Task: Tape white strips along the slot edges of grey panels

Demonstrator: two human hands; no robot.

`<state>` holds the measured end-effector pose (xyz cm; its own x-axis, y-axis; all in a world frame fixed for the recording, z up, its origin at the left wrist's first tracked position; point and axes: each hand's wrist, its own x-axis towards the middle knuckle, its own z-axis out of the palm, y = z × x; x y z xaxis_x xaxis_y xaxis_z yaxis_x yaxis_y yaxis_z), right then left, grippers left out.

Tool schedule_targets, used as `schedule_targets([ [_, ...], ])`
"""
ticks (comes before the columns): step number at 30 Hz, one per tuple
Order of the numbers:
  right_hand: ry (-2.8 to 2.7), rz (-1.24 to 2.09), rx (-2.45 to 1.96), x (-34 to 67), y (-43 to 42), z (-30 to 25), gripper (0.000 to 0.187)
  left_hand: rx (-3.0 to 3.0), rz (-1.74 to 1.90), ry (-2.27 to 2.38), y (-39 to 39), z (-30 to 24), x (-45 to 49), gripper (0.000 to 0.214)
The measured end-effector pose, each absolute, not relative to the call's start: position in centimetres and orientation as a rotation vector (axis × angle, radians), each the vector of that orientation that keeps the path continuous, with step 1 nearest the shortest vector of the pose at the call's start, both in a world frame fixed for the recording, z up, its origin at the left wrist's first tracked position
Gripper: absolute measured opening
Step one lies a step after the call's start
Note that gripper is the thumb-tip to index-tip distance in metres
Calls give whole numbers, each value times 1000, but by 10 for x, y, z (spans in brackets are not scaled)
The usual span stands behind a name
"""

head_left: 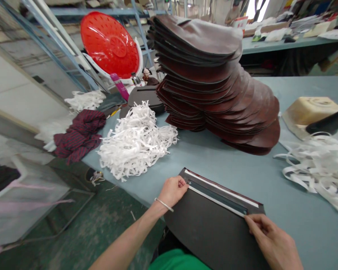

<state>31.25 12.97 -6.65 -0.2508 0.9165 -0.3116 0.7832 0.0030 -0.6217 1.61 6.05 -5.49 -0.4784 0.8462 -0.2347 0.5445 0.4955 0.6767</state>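
A dark leather panel [211, 228] with a zipper slot lies at the table's near edge, two white tape strips [222, 191] running along the slot. My left hand [173, 191] is closed in a pinch at the left end of the slot, a bracelet on its wrist. My right hand [270, 238] pinches the right end of the lower white strip on the panel. Behind them rises a tall leaning stack of brown leather panels [214, 82].
A heap of white paper strips [135, 142] lies left of the stack, another heap [318, 165] at the right. A striped cloth [79, 135], a red round lid [111, 43] and a yellowish container [310, 110] surround the grey-blue table [214, 157].
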Motion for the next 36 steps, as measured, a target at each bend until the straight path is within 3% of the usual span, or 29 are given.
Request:
schedule_targets([
  [28, -1990, 1106, -1811, 310, 129, -73, 39, 1387, 694, 2375, 58, -64, 29, 5],
  [36, -1889, 1173, -1757, 309, 126, -63, 25, 1968, 673, 2312, 33, -71, 49, 26],
])
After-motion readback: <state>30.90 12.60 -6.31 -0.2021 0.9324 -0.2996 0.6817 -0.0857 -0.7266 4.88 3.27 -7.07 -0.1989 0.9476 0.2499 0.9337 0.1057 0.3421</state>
